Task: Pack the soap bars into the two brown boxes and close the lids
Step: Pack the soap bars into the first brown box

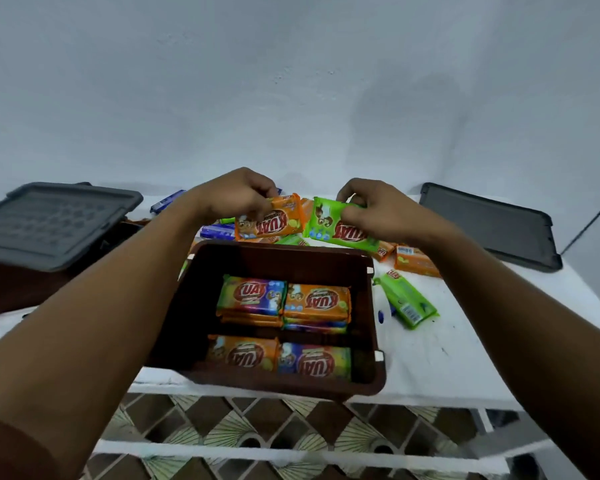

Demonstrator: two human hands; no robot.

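Brown box (201,306); KUAT soap bars (317,301) inside

Left hand (238,192) pinching orange bar (271,221), right hand (378,211) green bar (340,226)

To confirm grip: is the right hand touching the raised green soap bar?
Touching. Head view: the right hand pinches the raised green soap bar at its top edge.

Left box (21,289), surface's left edge: we see only a dark strip; its lid (56,220) covers the rest. Left hand (236,195) and right hand (371,206) hide part of the orange bar (274,221), green bar (333,228) and loose bars (414,259) behind. Blue thing (382,316) by the open box (278,254): too small to identify.
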